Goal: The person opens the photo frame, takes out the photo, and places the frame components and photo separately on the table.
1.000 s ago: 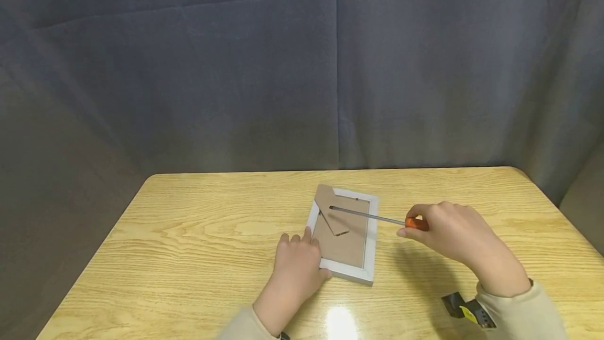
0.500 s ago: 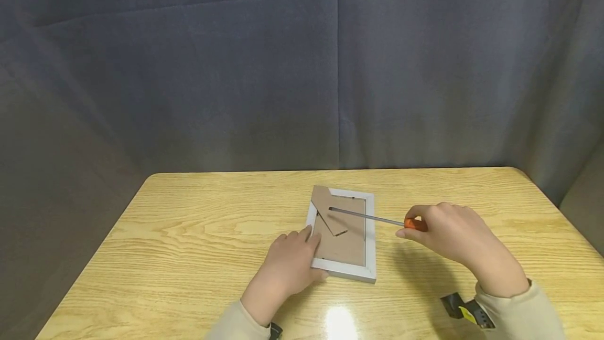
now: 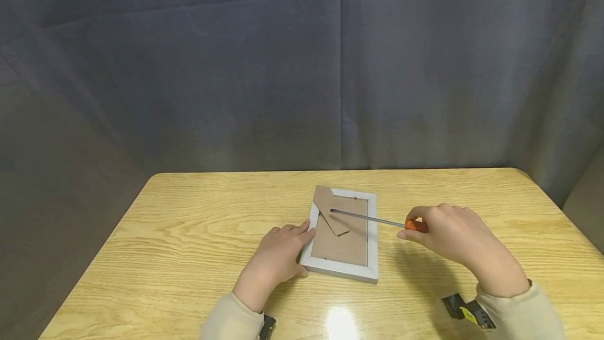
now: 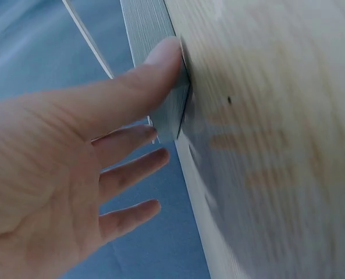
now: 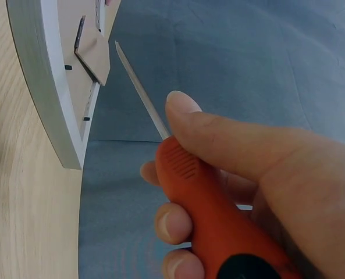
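A picture frame [image 3: 354, 237] lay back-side up on the worktop [image 3: 189, 256], right of its middle, its brown stand [image 3: 324, 197] slanting across the backing and jutting past the far left corner. The left hand [image 3: 277, 257] touched the frame's left side near the closer corner; its grip was loose and wide, fingers fairly straight, with the thumb against the outer edge. The right hand [image 3: 450, 231] had a closed grip, thumb and fingers wrapped round the orange handle of a screwdriver [image 5: 202, 192]. The screwdriver's shaft pointed left over the frame, its tip above the stand and clear of it, as the right wrist view showed. Pale sleeves [image 3: 521, 312] covered both forearms, and a dark curtain [image 3: 226, 77] hung behind the worktop.
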Available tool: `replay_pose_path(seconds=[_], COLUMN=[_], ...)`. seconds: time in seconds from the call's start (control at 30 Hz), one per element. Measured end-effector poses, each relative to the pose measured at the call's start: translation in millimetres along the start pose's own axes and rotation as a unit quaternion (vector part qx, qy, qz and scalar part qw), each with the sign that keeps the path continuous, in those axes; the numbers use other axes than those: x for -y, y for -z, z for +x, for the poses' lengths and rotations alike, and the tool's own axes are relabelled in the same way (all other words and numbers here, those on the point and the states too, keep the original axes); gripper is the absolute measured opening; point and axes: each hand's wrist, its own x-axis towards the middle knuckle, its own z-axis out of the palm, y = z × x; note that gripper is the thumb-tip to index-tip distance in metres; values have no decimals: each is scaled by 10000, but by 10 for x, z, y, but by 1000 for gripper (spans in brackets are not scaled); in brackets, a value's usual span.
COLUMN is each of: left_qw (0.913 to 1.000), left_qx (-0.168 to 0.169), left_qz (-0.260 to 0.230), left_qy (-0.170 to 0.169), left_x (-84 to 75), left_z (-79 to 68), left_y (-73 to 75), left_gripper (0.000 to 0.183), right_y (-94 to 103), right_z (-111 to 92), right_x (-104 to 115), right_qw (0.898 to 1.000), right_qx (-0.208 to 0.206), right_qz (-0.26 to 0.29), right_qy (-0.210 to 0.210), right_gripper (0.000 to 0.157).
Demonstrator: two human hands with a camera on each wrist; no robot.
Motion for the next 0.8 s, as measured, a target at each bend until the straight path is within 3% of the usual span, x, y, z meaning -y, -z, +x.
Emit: replay_pose_path(seconds=[0.57,0.8], left_qw=[9987,9925], left_qx=[-210,-238], left_qz=[465,1191], left_qy=[-37,-131], left_x=[-175,-322], left_z=[-13,-17], left_y=[-36,-45], left_gripper=[82,78], right_y=[-5,0], right_z=[1,0], right_x=[10,9], right_qw=[10000,10000], right_qx=[14,33], right_qz=[6,-29], right_qy=[-19,2], right_gripper=[26,25])
